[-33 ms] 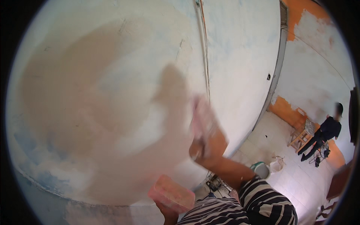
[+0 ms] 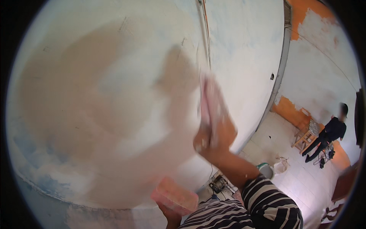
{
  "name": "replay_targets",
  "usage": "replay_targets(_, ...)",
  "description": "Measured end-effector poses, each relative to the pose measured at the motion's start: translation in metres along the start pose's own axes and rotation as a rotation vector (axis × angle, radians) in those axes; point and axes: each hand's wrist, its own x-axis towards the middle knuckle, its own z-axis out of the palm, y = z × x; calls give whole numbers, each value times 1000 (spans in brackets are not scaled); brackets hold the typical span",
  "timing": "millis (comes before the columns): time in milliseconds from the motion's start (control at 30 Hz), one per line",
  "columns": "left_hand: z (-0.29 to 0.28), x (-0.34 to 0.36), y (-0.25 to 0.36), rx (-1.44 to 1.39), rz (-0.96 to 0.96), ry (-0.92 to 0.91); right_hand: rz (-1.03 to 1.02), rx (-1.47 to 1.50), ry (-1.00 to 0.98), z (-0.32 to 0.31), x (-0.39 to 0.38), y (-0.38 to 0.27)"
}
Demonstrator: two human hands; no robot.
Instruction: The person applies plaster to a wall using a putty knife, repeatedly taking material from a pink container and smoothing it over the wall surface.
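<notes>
My right hand (image 2: 219, 126), dusted white and smeared by motion, is raised at the pale wall (image 2: 133, 152). Its fingers seem closed on a flat pink thing (image 2: 205, 95) whose kind I cannot make out; its edge shows along the hand's left side. Whether it touches the wall is hard to tell. Lower down, my left hand (image 2: 171, 214) grips a dusty pink block (image 2: 176, 195) from below, close to my striped shirt. The block hides most of that hand's fingers. White and blue-grey patches cover the wall, with shadows across it.
Thin cables (image 2: 207, 34) run down the wall. On the tiled floor stand a grey bucket (image 2: 267, 170), a white container (image 2: 281, 165) and a small dark machine (image 2: 217, 184). A person (image 2: 334, 129) in dark clothes stands by a wooden stool (image 2: 304, 138) at the far right.
My right hand has moved upward along the wall with the flat pink thing. My left hand and the pink block have hardly moved.
</notes>
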Motion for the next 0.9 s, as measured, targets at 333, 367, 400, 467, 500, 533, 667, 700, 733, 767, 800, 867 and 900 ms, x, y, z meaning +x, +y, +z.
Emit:
replay_targets(333, 10, 0, 4, -109, -46, 81, 212, 171, -368, 22, -117, -49)
replay_targets(367, 5, -1, 3, -138, -67, 84, 125, 302, -160, 26, -115, -32)
replay_targets(400, 0, -1, 7, -133, -64, 98, 91, 192, -124, 18, -75, -32)
replay_targets(467, 9, 3, 8, -24, -37, 72, 25, -86, -30, -13, 11, -25)
replay_targets(500, 3, -2, 8, -20, -30, 109, 123, -108, -47, 1, 27, -17)
replay_targets(533, 6, -3, 6, 36, -26, 111, 254, -148, -116, 13, 43, -14)
replay_targets(667, 13, 12, 14, 287, 41, 94, 208, -173, -260, 42, -36, -13)
replay_targets(700, 17, 12, 16, 279, 52, 96, 198, -123, -309, 41, -73, -33)
replay_targets(733, 21, 9, 17, 138, 28, 91, 200, 33, -362, 32, -106, -49)
replay_targets(767, 24, 7, 20, 2, 2, 81, 209, 183, -414, 20, -136, -65)
replay_targets(800, 20, 8, 21, 6, 9, 83, 220, 264, -444, 9, -135, -75)
replay_targets(867, 5, -1, 27, 12, 64, -11, 174, 228, -349, 3, -108, -57)
replay_targets(900, 5, -2, 27, 22, 64, -29, 137, 141, -220, 3, -72, -36)
